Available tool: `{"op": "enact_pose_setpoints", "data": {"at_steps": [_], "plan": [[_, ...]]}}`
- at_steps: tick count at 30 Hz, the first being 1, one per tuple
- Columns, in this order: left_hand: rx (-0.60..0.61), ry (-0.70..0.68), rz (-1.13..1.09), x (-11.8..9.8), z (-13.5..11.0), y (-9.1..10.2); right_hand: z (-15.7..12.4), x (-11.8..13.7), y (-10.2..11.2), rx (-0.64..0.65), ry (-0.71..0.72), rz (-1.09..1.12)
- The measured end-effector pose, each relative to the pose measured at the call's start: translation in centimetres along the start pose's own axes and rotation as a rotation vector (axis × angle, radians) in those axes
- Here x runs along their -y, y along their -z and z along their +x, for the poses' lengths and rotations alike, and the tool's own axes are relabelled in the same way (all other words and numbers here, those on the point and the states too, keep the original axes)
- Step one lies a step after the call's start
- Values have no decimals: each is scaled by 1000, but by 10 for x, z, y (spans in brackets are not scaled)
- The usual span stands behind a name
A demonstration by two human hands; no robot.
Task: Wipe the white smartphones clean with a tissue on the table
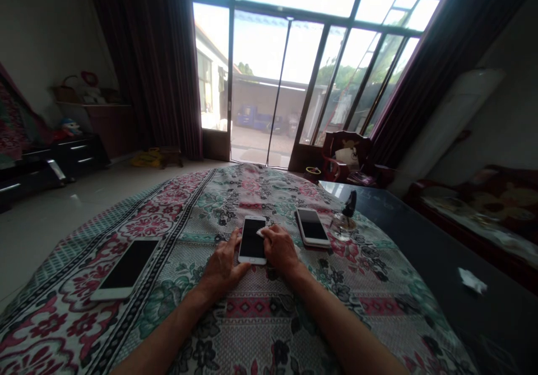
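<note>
With our left hand [220, 262] we held the middle phone [252, 240] by its edges while our right hand [281, 249] pinched a tissue [260, 232] on it.

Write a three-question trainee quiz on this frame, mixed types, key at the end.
1. True or false: the bottle stands left of the middle phone.
2. Which phone does the left grip touch? A) leftmost B) middle C) rightmost
3. What is in the right grip?

Key: 1. False, it stands to the right. 2. B. 3. A small white wad; its material is unclear.
</note>
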State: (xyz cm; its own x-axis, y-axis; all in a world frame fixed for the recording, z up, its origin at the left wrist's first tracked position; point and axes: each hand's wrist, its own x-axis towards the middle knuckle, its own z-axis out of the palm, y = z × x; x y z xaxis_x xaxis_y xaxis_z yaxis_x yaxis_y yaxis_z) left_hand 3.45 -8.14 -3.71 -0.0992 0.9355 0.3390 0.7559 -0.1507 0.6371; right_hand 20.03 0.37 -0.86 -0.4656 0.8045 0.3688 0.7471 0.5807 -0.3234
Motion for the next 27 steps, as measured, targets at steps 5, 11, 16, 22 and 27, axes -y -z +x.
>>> {"op": "enact_pose_setpoints", "data": {"at_steps": [5,11,16,22,27], "plan": [[9,12,-11,-1,0,1,-29,7,11,37,75,29],[10,14,-26,-1,0,0,-62,14,22,74,155,84],[-9,27,-13,-1,-1,-1,-50,13,23,102,152,32],[-5,17,-14,-3,0,1,7,2,7,63,30,-61],[-9,11,-20,-3,0,1,41,-4,-5,46,-45,-106]]}}
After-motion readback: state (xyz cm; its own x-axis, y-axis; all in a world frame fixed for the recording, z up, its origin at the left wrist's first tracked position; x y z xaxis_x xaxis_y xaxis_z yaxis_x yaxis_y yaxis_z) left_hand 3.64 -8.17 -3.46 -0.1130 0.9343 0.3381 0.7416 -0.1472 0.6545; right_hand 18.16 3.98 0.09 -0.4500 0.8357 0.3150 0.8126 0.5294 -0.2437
